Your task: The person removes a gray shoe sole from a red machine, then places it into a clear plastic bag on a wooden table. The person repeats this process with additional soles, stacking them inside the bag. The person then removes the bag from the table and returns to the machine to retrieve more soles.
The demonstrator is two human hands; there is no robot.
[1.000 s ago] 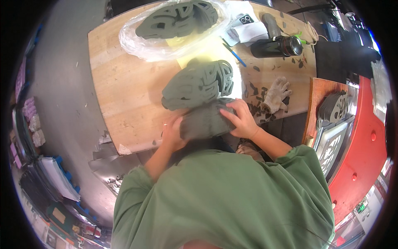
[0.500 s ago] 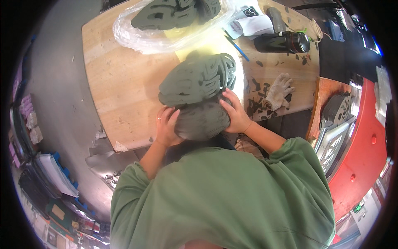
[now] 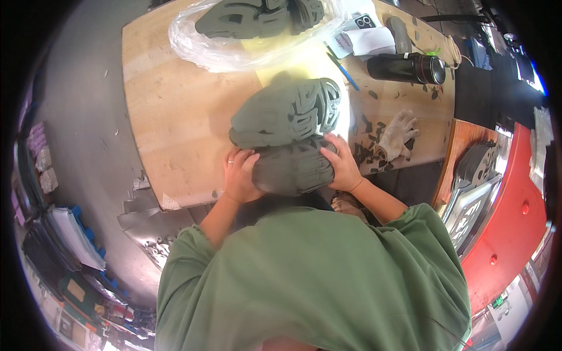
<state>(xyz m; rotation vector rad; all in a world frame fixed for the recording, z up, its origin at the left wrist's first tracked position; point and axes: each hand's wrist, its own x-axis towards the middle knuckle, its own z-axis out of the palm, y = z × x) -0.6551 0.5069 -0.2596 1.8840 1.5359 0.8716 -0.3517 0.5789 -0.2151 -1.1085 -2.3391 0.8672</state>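
Note:
A thick stack of dark grey shoe soles stands at the table's near edge, their edges packed together. From its left side my left hand, with a ring on one finger, grips the stack. My right hand clasps its right end, thumb and fingers bent over the edge. Just beyond lies another pile of grey-green soles with cut-out grooves, touching or nearly touching the held stack. The undersides of the held soles are hidden.
Farther back, a clear plastic bag holds more soles. To the right are a black bottle, a blue pen, a phone, a work glove and dark scraps. A red cabinet stands at the right.
The held stack has turned and tipped slightly between my hands, showing its edges differently. Both hands keep hold of it. The whole view has shifted a little.

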